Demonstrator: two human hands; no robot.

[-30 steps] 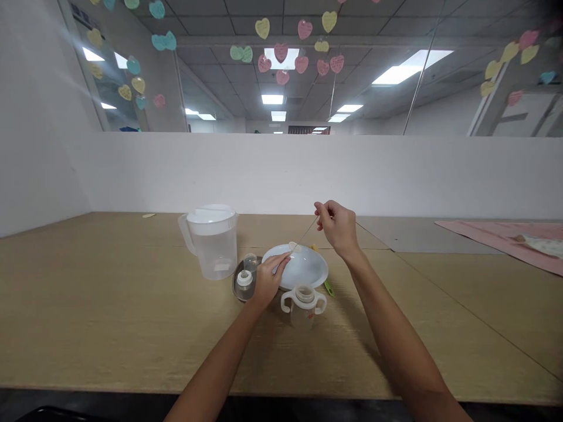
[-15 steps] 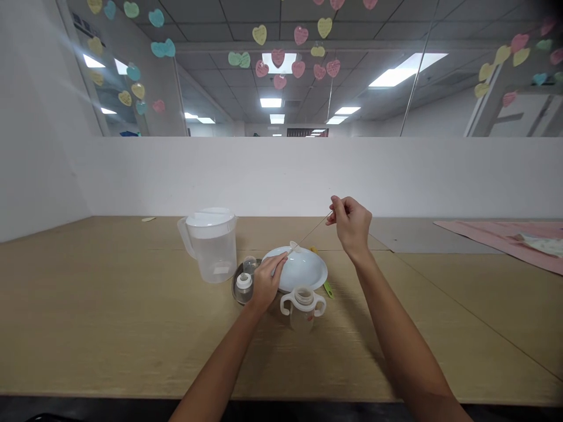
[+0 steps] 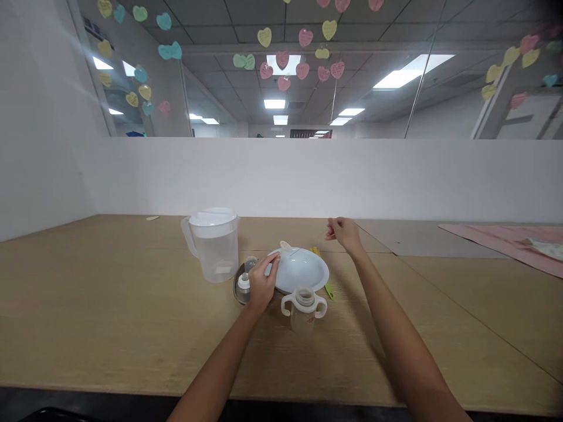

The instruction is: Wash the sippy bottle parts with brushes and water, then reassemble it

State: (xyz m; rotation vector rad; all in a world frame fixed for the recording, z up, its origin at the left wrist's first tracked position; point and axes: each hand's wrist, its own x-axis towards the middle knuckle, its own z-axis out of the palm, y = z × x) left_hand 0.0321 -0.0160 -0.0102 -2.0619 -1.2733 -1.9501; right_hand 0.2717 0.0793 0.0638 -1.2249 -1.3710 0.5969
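My left hand (image 3: pixel 263 284) is closed in a pinch at the left rim of a white bowl (image 3: pixel 303 275). It grips a small translucent white piece with a rounded end (image 3: pixel 285 247), which sticks out over the bowl; its exact kind is unclear. My right hand (image 3: pixel 343 231), raised behind the bowl to the right, pinches a thin wire-like stick (image 3: pixel 324 233). This slants down toward the white piece, and its far end is hard to make out. In front of the bowl stands an uncapped clear baby bottle (image 3: pixel 304 310) with two white handles.
A lidded clear pitcher (image 3: pixel 216 249) stands at the left. Beside my left hand, a dark round tray (image 3: pixel 237 291) bears a bottle top with a white ring (image 3: pixel 243 282) and a clear dome cap (image 3: pixel 250 263). A green-handled utensil (image 3: pixel 329 291) lies by the bowl; a pink cloth (image 3: pixel 484 237) lies far right.
My right hand has come down, lowering the thin stick. My left hand and the white piece have shifted slightly left.
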